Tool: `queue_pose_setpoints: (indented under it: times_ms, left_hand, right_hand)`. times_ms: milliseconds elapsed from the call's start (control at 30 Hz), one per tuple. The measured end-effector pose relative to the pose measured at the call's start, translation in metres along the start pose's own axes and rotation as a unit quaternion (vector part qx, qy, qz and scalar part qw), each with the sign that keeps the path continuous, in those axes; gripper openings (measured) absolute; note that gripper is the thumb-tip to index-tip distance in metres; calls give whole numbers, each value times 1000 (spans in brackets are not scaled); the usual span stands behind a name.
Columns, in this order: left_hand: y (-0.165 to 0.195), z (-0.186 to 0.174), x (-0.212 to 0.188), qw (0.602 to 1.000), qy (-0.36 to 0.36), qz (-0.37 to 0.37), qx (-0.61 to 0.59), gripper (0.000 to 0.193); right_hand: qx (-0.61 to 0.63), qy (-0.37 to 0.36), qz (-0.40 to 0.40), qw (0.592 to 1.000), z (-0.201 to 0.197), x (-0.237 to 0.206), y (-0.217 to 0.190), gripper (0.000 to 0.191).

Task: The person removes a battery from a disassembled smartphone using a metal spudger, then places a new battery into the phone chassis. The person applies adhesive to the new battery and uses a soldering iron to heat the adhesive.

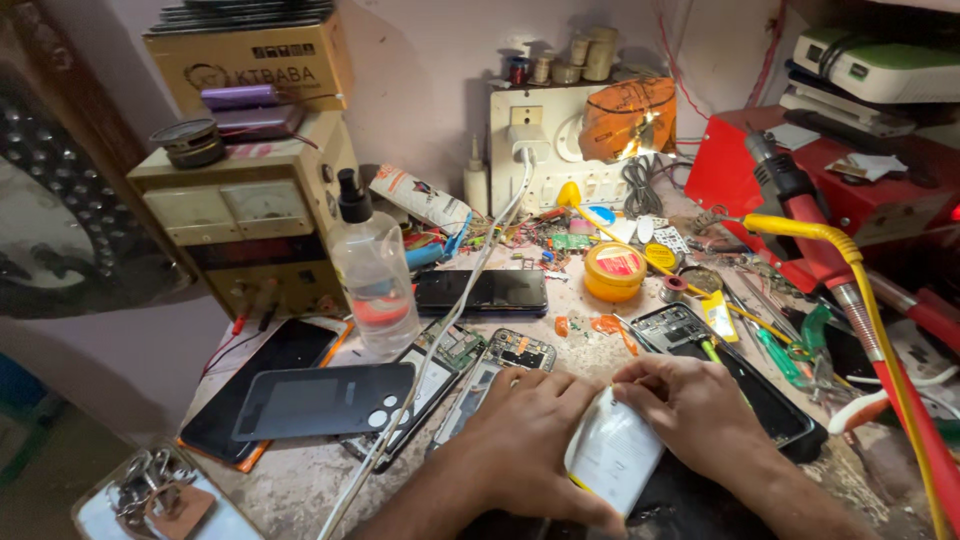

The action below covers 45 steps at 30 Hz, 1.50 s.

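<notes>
Head view shows my left hand [525,435] and right hand [700,410] both gripping the white phone battery [612,455] between them at the bench's [300,480] near edge, its long axis slanting toward me.

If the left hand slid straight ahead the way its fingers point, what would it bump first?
Probably the opened phone just past the white battery that the left hand holds, though depth is hard to judge.

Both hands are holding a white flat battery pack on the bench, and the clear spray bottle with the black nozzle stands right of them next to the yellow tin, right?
Not quite. The head view shows the left hand and right hand on the white battery pack, but the clear spray bottle stands to their left, beside the beige power supply, not by the yellow tin.
</notes>
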<state>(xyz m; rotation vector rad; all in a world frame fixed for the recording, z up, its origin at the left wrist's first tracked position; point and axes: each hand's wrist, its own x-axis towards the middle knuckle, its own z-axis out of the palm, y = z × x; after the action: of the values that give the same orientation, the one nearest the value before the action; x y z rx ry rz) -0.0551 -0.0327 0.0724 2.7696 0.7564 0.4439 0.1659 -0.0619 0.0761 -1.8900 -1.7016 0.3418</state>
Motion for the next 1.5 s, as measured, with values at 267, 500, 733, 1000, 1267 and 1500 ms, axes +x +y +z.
queue_pose_setpoints:
  times_ms: [267,500,733,1000,1267,1500]
  left_hand:
    - [15,23,9,997,71,-25,20,105]
    - [2,24,7,995,66,-37,57,73]
    - [7,21,9,996,81,-30,32,82]
    - [26,-21,7,969,214,-36,-117,49]
    - [25,-30,9,963,257,40,-70,46]
    - [0,8,15,957,269,104,-37,43]
  right_hand:
    - [129,8,83,988,2,8,22,23]
    - [37,0,26,999,4,8,31,27]
    - [-113,97,-27,988,-26,11,-9,27]
    - [-156,286,-310,893,-111,146,-114,20]
    - [-210,262,-194,922,-146,192,-207,21]
    - [-285,196,-184,920,-157,189,-220,24]
